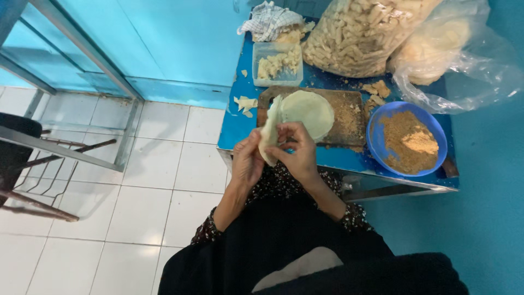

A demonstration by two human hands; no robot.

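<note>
Both my hands hold a pale folded piece of dough [269, 134] just in front of the blue table's [240, 123] near edge. My left hand [246, 163] grips its lower left side. My right hand [296, 153] pinches its right edge with the fingertips. Behind it, a round flat dough sheet [308, 111] lies on a brown wooden board [349, 117]. A blue bowl [376, 142] of brown crumbly filling stands to the right of the board.
A clear plastic tub [261, 52] of pale pieces, a checked cloth [270, 21] and two big plastic bags [360, 33] of snacks crowd the table's back. Dough scraps [244, 104] lie at its left. A metal rack [49, 158] stands on the white tiled floor.
</note>
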